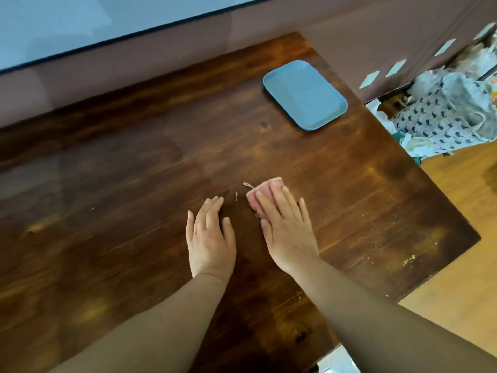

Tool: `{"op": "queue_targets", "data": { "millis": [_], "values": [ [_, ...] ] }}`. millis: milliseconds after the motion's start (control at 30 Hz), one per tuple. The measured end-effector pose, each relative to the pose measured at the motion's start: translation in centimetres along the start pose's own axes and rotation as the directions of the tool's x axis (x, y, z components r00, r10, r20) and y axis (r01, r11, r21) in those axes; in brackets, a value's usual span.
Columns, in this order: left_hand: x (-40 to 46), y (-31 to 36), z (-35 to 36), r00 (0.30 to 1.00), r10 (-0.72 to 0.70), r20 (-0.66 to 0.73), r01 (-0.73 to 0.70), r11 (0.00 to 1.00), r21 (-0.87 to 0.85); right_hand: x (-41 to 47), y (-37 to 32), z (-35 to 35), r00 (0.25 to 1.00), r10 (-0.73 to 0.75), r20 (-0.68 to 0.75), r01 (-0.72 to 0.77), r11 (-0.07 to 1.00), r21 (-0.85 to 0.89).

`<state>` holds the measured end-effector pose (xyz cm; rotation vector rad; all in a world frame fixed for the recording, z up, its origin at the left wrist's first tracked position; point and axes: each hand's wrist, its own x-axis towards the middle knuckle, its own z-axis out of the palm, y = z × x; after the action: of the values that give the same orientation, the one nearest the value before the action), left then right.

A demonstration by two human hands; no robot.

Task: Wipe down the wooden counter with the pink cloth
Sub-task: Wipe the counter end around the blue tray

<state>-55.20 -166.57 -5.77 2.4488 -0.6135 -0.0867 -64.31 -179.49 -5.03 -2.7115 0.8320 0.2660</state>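
**Mid-wipe on the counter, cloth under my right hand**

The main risk I see from here is the blue tray (305,95) sitting near the far right corner of the counter (134,162). If I sweep the pink cloth (259,196) outward in a broad stroke, I could knock the tray toward the edge, since it lies not far from the drop on that side. A second worry is the small crumbs and pale flecks scattered near the right edge: pushing them sideways would likely send them onto the floor (462,251) rather than gather them. The cloth is also bunched small under my fingers, so I judge it could slip out from beneath a flat palm on a fast pass, and its loose loop trails out at the far left corner.

My right hand (285,227) lies flat on the cloth, fingers straight and slightly spread, pressing it down onto the wood rather than gripping it. The cloth sits near the middle of the counter, mostly covered by that hand. My left hand (209,232) rests just beside it, palm down, fingers straight and together, touching bare wood and holding nothing.
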Motion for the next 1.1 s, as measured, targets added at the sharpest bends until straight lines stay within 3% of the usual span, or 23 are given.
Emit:
{"op": "queue_targets", "data": {
  "millis": [100,200,367,567,767,900,1000,1100],
  "values": [
    [1.8,-0.3,-0.9,0.995,0.004,-0.099,-0.008,0.999,-0.042,-2.8,-0.6,1.3,0.99,-0.138,-0.044,0.137,0.99,-0.009],
    [5.6,-2.1,-1.9,0.983,-0.057,-0.173,0.063,0.998,0.028,-0.6,0.9,0.5,0.951,-0.308,0.0,0.307,0.951,-0.044],
    [10.5,-5.3,-2.0,0.947,-0.196,-0.256,0.236,0.962,0.139,4.9,-0.6,-1.0,0.989,-0.147,-0.004,0.146,0.988,-0.053],
    [10.7,-5.8,-0.5,0.96,-0.171,-0.219,0.223,0.945,0.24,1.7,-0.7,0.7,0.9,-0.435,-0.022,0.434,0.9,-0.039],
    [10.9,-5.6,-0.5,0.951,-0.203,-0.235,0.268,0.919,0.291,9.8,-4.2,-0.8,0.952,-0.305,-0.01,0.303,0.95,-0.069],
    [10.9,-5.5,-0.7,0.952,-0.219,-0.213,0.275,0.917,0.288,5.9,-3.2,0.1,0.884,-0.467,0.006,0.466,0.883,-0.056],
    [11.0,-5.5,-0.6,0.95,-0.226,-0.214,0.286,0.906,0.313,8.6,-2.7,-0.4,0.835,-0.55,0.024,0.551,0.831,-0.075],
    [11.1,-5.6,-0.5,0.951,-0.229,-0.207,0.287,0.905,0.315,13.3,-5.5,-1.6,0.871,-0.491,0.028,0.491,0.87,-0.033]
  ]
}}
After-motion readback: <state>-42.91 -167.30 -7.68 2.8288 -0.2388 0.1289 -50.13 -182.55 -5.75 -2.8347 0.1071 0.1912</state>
